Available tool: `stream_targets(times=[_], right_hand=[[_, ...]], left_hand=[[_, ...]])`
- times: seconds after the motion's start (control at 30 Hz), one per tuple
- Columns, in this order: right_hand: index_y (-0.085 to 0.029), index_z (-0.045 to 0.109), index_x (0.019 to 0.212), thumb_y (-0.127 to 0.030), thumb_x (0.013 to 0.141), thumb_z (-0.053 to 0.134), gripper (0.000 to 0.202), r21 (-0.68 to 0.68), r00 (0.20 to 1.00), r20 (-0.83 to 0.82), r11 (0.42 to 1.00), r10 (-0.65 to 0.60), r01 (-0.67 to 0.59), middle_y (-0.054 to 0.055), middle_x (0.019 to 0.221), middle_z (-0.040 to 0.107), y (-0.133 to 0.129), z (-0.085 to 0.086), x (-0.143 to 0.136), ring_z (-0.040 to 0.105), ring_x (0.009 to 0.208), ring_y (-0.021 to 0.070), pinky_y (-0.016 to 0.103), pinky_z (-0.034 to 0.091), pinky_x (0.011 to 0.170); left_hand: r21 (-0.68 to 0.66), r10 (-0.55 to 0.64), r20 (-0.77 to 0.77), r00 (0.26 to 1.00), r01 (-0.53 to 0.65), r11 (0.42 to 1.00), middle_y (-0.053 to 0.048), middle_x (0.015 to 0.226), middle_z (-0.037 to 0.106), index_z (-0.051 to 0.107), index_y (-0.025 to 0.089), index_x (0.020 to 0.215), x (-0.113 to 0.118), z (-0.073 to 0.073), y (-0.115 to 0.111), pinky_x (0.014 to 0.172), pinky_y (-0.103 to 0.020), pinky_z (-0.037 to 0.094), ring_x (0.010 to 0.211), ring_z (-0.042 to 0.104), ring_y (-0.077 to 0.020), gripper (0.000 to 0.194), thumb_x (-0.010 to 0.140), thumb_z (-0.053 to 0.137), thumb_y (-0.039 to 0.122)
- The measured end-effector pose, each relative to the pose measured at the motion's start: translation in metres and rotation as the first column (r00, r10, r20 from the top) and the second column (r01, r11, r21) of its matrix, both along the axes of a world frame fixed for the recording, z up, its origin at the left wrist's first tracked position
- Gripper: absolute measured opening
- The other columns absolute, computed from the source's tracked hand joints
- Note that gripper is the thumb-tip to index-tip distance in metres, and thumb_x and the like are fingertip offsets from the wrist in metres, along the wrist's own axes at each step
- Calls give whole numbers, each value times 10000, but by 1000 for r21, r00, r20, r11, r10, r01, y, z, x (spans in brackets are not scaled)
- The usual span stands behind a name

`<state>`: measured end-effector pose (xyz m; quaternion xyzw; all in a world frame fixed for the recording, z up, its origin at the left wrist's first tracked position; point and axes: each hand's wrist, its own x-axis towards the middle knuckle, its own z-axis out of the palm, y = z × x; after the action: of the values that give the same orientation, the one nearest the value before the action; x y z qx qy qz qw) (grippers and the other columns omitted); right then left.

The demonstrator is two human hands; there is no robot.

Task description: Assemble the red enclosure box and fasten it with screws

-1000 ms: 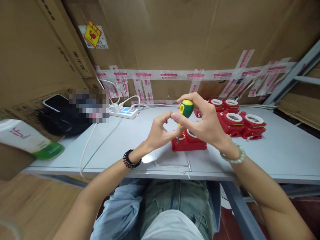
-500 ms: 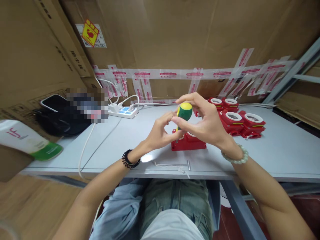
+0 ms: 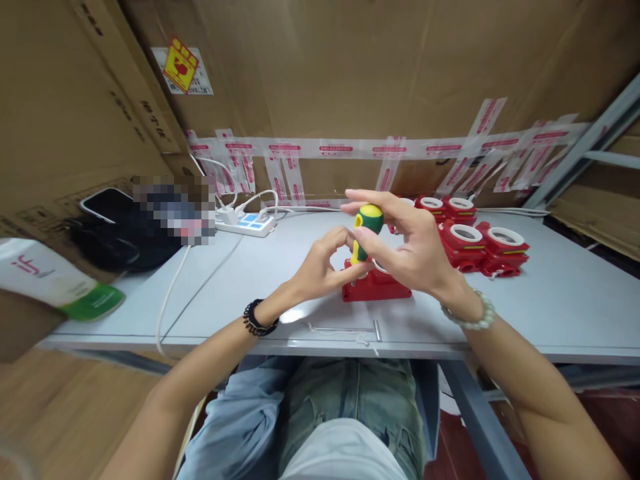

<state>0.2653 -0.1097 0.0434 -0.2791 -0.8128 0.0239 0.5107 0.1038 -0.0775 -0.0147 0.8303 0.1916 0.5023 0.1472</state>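
Observation:
A red plastic part with a white ring sits on the grey table in front of me. A green and yellow screwdriver stands upright on its left end. My right hand grips the screwdriver's handle from the right, fingers partly spread over its top. My left hand pinches the shaft low down, just above the red part, thumb and forefinger curled in a ring.
Several more red parts lie at the back right. A metal hex key lies near the front edge. A white power strip with cables, a black bag and a white-green bottle are to the left. Cardboard boxes wall the back.
The screwdriver handle has turned in my right hand, whose fingers have shifted and opened out over the top. My left hand and the red part stay where they were.

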Motion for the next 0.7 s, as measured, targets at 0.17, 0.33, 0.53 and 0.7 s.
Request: stream_targets(times=[0.17, 0.33, 0.53, 0.7], right_hand=[[-194, 650, 964, -339, 816, 669, 208, 20, 988, -90, 992, -123, 125, -17, 753, 654, 1, 0, -2, 589, 615, 117, 260, 480, 583], [-197, 630, 921, -372, 819, 661, 204, 177, 956, -38, 939, -292, 294, -6, 713, 636, 1, -6, -11, 577, 636, 133, 270, 472, 621], [-236, 494, 1305, -279, 905, 545, 406, -102, 997, 22, 992, 79, -76, 30, 1109, 660, -3, 0, 0, 644, 871, 147, 308, 527, 795], [-233, 564, 1028, -355, 787, 711, 308, -44, 997, -49, 997, -59, 56, 6, 906, 623, 0, 0, -2, 580, 720, 142, 297, 506, 638]], left_hand=[[-13, -60, -11, 998, 60, 998, -47, 966, 664, 617, 186, 964, 2, 3, -1, 808, -323, 487, 909, 602, -180, 149, 851, 651, 277], [-50, 23, 91, 996, -18, 999, -22, 884, 632, 597, 182, 937, 1, -1, 3, 709, -288, 464, 804, 562, -158, 309, 722, 784, 302], [-29, -10, 28, 1000, 11, 1000, -21, 850, 616, 571, 180, 830, -3, 0, 3, 721, -290, 464, 779, 550, -143, 97, 868, 604, 264], [7, 25, 90, 996, -26, 1000, -1, 830, 602, 576, 187, 900, 1, -3, 2, 676, -269, 452, 739, 533, -131, 211, 783, 709, 302]])
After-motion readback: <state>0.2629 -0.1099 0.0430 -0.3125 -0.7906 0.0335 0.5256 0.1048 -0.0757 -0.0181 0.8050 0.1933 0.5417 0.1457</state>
